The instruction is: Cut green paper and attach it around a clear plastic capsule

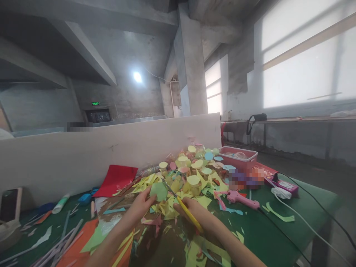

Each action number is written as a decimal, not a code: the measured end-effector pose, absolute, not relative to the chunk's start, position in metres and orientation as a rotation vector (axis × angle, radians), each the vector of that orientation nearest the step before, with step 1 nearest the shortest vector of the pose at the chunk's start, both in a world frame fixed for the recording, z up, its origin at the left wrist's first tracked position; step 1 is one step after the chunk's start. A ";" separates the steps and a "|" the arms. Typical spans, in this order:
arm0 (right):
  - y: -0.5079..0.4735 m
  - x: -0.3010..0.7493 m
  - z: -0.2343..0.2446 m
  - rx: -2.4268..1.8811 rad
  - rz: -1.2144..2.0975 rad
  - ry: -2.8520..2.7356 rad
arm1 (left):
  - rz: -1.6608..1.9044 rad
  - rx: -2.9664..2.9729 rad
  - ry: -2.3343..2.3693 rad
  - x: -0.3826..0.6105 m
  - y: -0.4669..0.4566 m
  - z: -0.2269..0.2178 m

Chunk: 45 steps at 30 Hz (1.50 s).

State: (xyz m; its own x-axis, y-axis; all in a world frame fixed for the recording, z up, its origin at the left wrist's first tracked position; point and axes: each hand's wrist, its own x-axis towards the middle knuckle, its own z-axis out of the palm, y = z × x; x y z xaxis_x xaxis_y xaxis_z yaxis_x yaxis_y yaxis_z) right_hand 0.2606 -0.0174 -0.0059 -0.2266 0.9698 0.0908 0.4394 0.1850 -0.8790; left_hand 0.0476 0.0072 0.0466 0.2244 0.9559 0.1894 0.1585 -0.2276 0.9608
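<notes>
My left hand [144, 202] pinches a roundish green paper piece [159, 191] by its lower left edge. In my right hand [191, 211] is a pair of scissors [185, 209] with yellow handles, its blades pointing up and left beside the green paper's right edge. Whether the blades touch the paper I cannot tell. Under and around both hands lie yellow and green paper scraps [164, 213]. Just beyond, paper discs [193, 180] in yellow, green, pink and blue rest in a heap, some on clear plastic pieces.
On the green table [267, 230], a pink glue gun [243, 199] and a purple power strip [283, 186] with cables lie right. A pink bin [240, 159] stands behind. Red sheet [115, 180], glue stick [61, 204] and a phone [10, 205] are left; a white board [111, 144] rises behind.
</notes>
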 end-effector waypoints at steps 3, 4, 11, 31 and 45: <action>-0.016 0.260 -0.007 -1.322 0.967 -1.779 | 1.131 1.572 1.090 0.048 0.008 0.045; -0.016 0.260 -0.007 -1.326 0.961 -1.783 | 1.135 1.565 1.090 0.047 0.008 0.045; -0.016 0.261 -0.006 -1.348 0.936 -1.813 | 1.145 1.555 1.082 0.048 0.001 0.051; -0.017 0.263 0.002 -1.457 0.733 -1.895 | 1.107 1.541 1.071 0.047 0.006 0.045; -0.017 0.264 0.007 -1.460 0.874 -1.766 | 1.109 1.490 1.089 0.044 0.015 0.036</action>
State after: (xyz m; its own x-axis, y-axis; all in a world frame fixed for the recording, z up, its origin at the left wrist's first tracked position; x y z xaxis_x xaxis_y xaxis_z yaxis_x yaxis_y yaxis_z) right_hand 0.2644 -0.0174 0.0065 -0.1438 0.9862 0.0822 0.5333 0.1472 -0.8330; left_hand 0.0441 0.0148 0.0356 0.1924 0.9727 0.1301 0.1124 -0.1535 0.9817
